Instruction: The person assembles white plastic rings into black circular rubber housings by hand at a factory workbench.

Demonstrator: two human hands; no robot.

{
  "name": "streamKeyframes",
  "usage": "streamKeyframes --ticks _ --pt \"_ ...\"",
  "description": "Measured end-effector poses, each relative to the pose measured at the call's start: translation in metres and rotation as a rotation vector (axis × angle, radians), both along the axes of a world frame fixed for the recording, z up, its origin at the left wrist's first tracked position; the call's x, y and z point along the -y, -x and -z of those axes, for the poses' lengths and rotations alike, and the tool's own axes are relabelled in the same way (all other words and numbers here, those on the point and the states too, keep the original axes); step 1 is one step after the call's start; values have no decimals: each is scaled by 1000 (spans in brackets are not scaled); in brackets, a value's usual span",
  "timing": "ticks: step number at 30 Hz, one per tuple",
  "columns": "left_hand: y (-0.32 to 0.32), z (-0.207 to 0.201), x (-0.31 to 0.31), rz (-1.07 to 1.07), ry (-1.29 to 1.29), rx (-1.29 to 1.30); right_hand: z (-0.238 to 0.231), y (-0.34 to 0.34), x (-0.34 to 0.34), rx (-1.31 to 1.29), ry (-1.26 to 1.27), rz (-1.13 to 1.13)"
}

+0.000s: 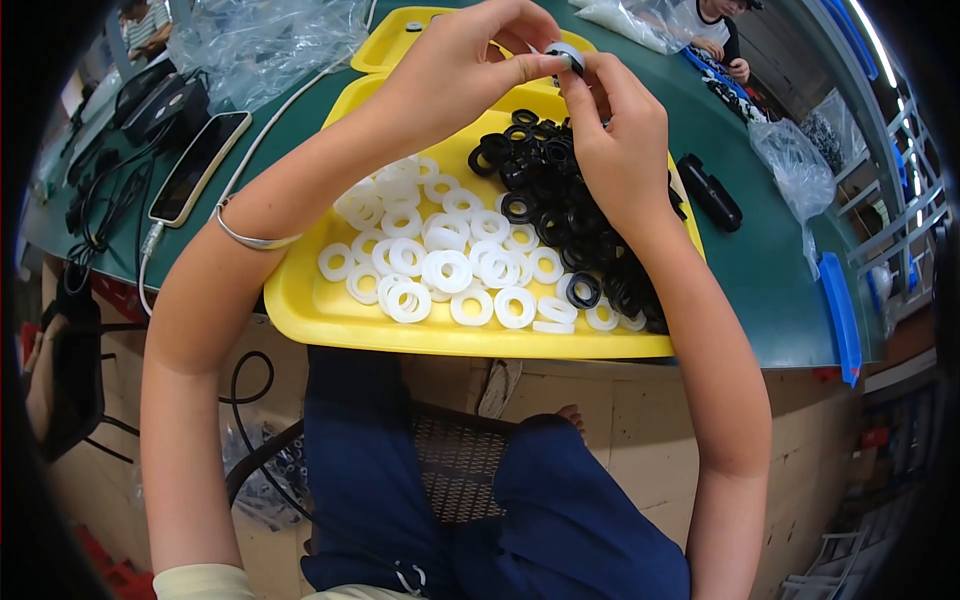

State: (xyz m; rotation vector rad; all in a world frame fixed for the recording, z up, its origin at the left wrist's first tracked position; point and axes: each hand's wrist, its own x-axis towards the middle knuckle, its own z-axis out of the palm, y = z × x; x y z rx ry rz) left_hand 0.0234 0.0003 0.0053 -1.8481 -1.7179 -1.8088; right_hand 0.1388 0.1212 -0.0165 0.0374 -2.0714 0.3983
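Observation:
My left hand (478, 62) and my right hand (622, 145) meet above the far part of a yellow tray (440, 338). Between their fingertips they pinch a small white ring with a black ring (568, 56) against it. How far the two rings are joined, I cannot tell. Below my left forearm, flat white plastic rings (450, 270) lie loosely piled in the tray. Black rings (545, 165) are heaped on the tray's right side, partly hidden by my right hand and forearm.
Behind lies another yellow tray (385, 42). A phone (200, 168) on a white cable and black chargers (165, 110) sit at left. To the right are a black cylindrical object (708, 192), a clear bag (795, 165) and a blue strip (838, 315). Other people work across the green table.

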Motion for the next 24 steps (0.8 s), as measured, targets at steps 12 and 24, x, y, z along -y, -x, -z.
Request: streamKeyframes --ticks 12,24 --pt "5 -1 5 -216 -110 -674 2 -3 3 103 -28 65" --pt "11 5 4 -321 -105 -840 2 -2 7 91 -93 9"
